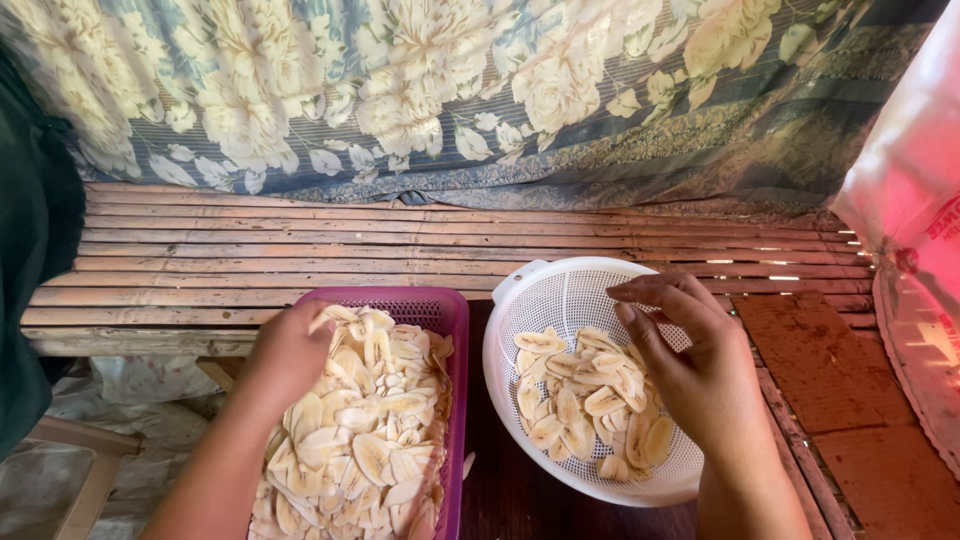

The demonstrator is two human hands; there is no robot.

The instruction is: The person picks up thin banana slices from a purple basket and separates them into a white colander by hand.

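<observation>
A purple slotted basket (455,330) at lower centre is heaped with pale banana slices (365,440). My left hand (285,355) rests on the top of that heap, fingers curled into the slices; whether it grips any is hidden. To the right stands a round white perforated colander (560,295) with a thinner layer of banana slices (585,400). My right hand (690,365) hovers over the colander's right side, fingers spread and bent, nothing visible in them.
Both containers sit against a slatted bamboo bench (300,250). A floral cloth (450,90) hangs behind it. A white sack (905,170) stands at the right, with reddish-brown flat boards (830,370) below it. Dark fabric (30,270) fills the left edge.
</observation>
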